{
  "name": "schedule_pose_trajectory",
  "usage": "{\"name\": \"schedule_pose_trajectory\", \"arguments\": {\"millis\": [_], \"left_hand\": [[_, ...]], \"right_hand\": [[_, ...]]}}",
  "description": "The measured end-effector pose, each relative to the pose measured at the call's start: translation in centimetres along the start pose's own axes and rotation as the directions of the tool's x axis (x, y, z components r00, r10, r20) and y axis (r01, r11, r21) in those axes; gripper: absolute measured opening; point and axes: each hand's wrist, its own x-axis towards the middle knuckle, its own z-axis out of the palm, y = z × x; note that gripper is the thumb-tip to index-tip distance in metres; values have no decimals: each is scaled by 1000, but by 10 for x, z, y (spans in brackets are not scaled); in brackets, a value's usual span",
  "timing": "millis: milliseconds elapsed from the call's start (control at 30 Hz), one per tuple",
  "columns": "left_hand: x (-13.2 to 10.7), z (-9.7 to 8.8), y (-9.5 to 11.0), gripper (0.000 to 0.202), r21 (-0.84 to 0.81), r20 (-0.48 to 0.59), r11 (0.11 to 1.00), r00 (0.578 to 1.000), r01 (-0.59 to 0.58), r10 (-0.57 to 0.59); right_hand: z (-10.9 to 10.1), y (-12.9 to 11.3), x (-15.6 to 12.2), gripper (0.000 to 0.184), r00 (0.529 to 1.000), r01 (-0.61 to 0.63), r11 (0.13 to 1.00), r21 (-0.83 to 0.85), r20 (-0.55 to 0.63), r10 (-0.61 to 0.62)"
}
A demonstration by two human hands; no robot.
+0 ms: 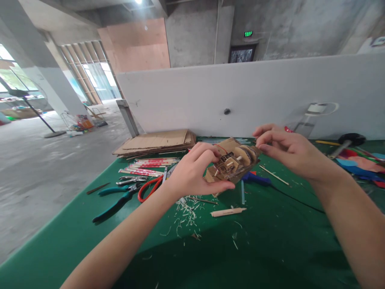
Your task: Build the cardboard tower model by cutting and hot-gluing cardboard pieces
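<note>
A small cardboard model (237, 160) is held above the green table, tilted. It has a round cardboard disc, short wooden sticks and dark printed lettering. My left hand (195, 168) is closed around its left side, thumb below and fingers above. At the model's right end, the thumb and fingers of my right hand (279, 146) are pinched together on a small brown cardboard part, mostly hidden by the fingertips. Behind and below the model lies a blue glue gun (257, 179) with a black cord. A beige marker (228, 212) lies in front, beside wood shavings (188, 212).
On the left lie teal-handled pliers (116, 204), red-handled scissors (148, 188) and bundled wooden sticks (144, 170). Stacked cardboard sheets (156, 140) sit at the back, against a white partition (192, 100). Coloured scraps (357, 164) are piled at the right. A thin stick (273, 175) lies near the cord.
</note>
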Motion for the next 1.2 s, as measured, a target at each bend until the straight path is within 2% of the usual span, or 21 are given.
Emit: {"name": "schedule_pose_trajectory", "arguments": {"millis": [133,267,400,500,667,767,967,1200], "left_hand": [[1,1,0,53,-8,-17,1000,1000,-12,12],[1,1,0,50,-2,-4,1000,1000,9,-9],[0,1,-1,48,-17,-13,1000,1000,7,-7],[0,1,-1,49,-19,-15,1000,1000,-3,3],[0,2,-2,52,-19,-22,999,999,-26,26],[0,1,-3,52,-15,-22,1000,999,-25,24],[1,1,-3,50,-27,-14,999,1000,-21,21],[-1,1,-5,50,-30,-13,999,1000,-29,28]], "right_hand": [[1,0,2,29,998,68,995,-67,19,-67],[1,-1,2,31,998,65,993,-95,13,-64],[0,-4,-1,22,1000,16,1000,26,14,-16],[1,-4,-1,23,999,-12,995,100,33,9],[3,-1,2,30,996,93,995,-44,15,-93],[4,-2,3,31,995,100,992,-73,-2,-100],[1,-7,-1,21,999,5,995,95,53,-10],[2,-4,2,28,993,108,992,-59,59,-105]]}}
